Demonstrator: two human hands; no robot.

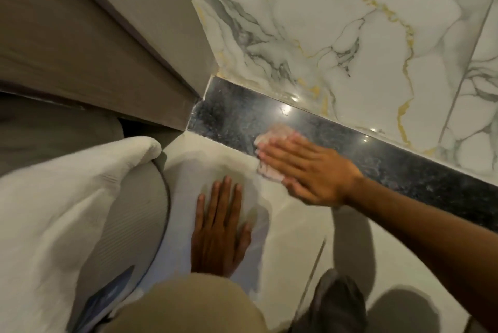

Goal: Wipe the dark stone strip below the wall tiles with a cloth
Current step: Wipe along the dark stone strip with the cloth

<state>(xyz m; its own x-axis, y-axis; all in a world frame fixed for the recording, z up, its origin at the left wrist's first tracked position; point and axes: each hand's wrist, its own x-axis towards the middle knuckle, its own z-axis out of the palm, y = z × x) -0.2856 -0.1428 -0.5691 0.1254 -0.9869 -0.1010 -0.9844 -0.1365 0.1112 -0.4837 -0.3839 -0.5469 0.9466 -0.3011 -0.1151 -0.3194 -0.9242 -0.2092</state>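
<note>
A dark speckled stone strip [350,149] runs diagonally from the wall corner down to the right, under the white marble-look wall tiles [350,36]. My right hand [310,171] lies flat on the strip's lower edge, pressing a small pale pink cloth [272,136] against the stone; the cloth shows above and below my fingers and is blurred. My left hand [218,233] rests flat, fingers spread, on the white floor [291,252] below the strip, holding nothing.
A grey-brown door frame or panel [107,49] fills the upper left and meets the strip at the corner. A white towel [54,211] and a grey ribbed object [129,225] lie at left. My knee [188,305] and dark shoe [336,300] show at the bottom.
</note>
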